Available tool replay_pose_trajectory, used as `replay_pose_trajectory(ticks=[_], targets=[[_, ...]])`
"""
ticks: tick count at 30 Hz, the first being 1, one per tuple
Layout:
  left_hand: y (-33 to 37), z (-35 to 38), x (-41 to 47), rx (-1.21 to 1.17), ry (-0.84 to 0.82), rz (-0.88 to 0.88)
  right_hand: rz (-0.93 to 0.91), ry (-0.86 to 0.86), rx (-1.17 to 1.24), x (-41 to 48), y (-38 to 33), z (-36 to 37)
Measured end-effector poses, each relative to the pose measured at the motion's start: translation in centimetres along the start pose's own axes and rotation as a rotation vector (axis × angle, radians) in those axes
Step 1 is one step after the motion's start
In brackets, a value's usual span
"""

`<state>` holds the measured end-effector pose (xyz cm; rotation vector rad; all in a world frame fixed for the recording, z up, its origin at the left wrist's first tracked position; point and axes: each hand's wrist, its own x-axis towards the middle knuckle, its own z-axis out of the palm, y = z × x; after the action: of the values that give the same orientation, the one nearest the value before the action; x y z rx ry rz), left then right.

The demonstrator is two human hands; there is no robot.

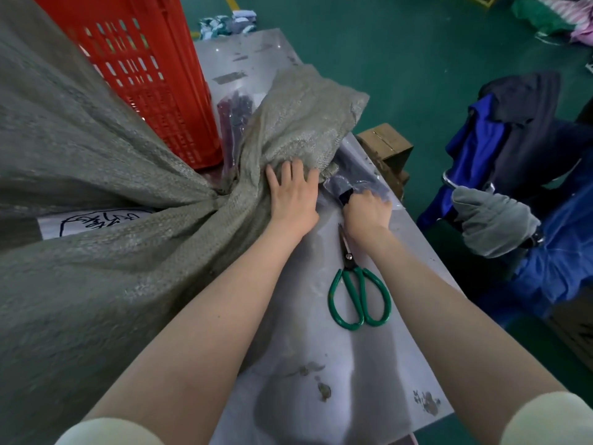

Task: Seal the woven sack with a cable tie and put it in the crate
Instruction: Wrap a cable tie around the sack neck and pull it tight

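We see the sack (96,194) filling the left half of the view: a grey-green woven bag, coarse and matte, lying on a pale, glossy table (346,374) marked with dull scuffs and dried smears. Its fabric is bunched into a tight neck (221,195) near the middle, with deep folds radiating out from it; past the neck the loose mouth flares to the far right as a flat, crumpled flap (305,117). A white label with black handwriting (96,221) shows under a fold on the left. We cannot make out any cable tie around the neck.

The crate (144,75) stands at the far left behind the sack: red plastic, rigid, with slotted, ribbed walls. The sack is outside it, resting against its near side.

Our left hand (293,197) lies palm down on the flap just right of the neck, fingers spread and pressing flat on the weave, gripping nothing. Our right hand (369,208) is just beside it, knuckles up and fingers curled, closed on a clear plastic bag (356,184) with dark contents that pokes out from under the flap. Both forearms are bare and stretch straight from the near edge.

Scissors (357,284) with green looped handles and closed steel blades lie on the table near the right wrist, tips pointing far. At the right, a grey-gloved hand (494,220) of another person in blue clothing shows.
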<state>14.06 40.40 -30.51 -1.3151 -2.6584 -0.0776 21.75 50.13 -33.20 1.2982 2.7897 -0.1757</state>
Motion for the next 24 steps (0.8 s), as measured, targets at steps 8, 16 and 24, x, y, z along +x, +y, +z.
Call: replay_pose_trajectory(ticks=[8,16,24], targets=[[2.3,-0.1,-1.7,-0.487,-0.056,0.056,0.264,0.083,0.985,-4.9,-0.3,0.9],[2.5,0.9,-2.5,-1.52,-0.577,-0.647,0.151,-0.3,1.33,-8.7,0.7,0.8],[1.1,-1.8,-5.0,-1.353,-0.753,-0.598,0.455,-0.378,1.322,-8.9,0.0,0.3]])
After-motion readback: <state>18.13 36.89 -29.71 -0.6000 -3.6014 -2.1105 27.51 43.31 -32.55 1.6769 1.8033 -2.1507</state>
